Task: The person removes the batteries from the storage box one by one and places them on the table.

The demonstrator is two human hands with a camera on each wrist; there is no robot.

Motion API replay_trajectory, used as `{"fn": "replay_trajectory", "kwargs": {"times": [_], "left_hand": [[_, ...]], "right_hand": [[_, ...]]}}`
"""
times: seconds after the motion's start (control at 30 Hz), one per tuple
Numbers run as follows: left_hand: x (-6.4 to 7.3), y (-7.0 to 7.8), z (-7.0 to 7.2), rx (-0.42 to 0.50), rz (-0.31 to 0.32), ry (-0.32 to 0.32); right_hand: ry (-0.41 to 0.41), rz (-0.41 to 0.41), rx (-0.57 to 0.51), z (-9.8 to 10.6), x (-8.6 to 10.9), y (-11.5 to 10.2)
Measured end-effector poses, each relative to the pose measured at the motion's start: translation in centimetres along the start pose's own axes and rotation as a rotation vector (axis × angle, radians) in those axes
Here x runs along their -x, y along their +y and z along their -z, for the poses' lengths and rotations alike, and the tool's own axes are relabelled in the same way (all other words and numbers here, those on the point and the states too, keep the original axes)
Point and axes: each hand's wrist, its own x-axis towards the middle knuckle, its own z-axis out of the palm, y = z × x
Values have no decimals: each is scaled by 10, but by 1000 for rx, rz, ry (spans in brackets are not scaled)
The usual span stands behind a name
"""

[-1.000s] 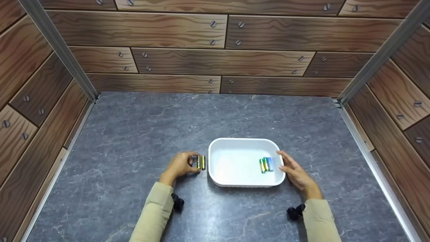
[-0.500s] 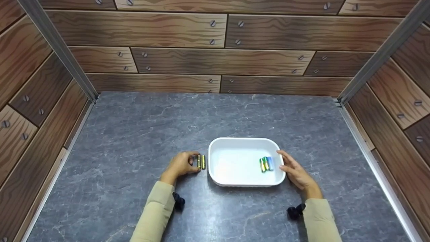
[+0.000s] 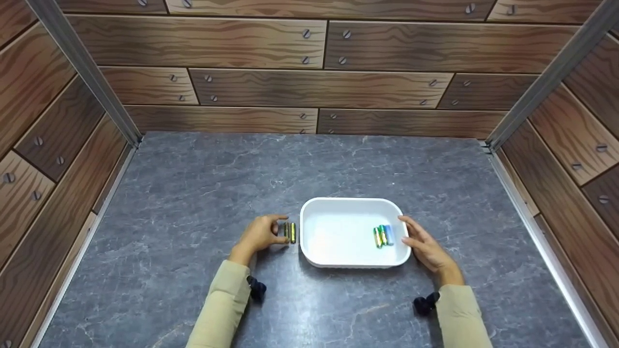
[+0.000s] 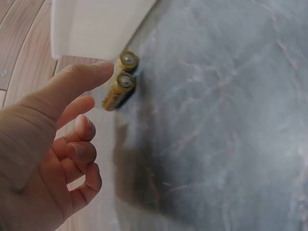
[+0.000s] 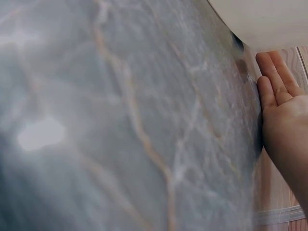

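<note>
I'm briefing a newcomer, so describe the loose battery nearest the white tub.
On the grey surface, find the white tub. Just left of it in the head view, two batteries lie side by side. Pick the battery farther from the left hand.

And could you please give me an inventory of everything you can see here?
Tray: one, white, on the tabletop, between the hands
Batteries in the tray: two, green and gold, towards its right end
Blue shape: one, pale blue, beside those batteries; battery or reflection, I cannot tell
Loose batteries: two, gold and dark, on the tabletop left of the tray
Tabletop: one, grey marbled, beneath everything
Walls: three, brown wood-patterned, back, left and right
Metal posts: two, grey, back corners
Wrist devices: two, black, one per wrist
Sleeves: two, beige, on the forearms
Left hand: one, at the loose batteries
Right hand: one, at the tray's right end
</note>
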Motion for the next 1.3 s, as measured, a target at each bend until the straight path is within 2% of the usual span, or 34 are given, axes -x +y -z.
{"fn": "replay_trajectory", "kwargs": {"times": [0.27, 0.53, 0.93, 1.3], "left_hand": [[2, 14, 12, 22, -31, 43], [2, 29, 15, -34, -92, 70], [1, 54, 7, -40, -192, 72], [-3, 75, -4, -78, -259, 38]], "right_hand": [[-3, 2, 5, 0, -1, 0], [-7, 31, -7, -1, -1, 1], [-30, 57, -35, 0, -1, 2], [16, 18, -22, -2, -1, 1]]}}
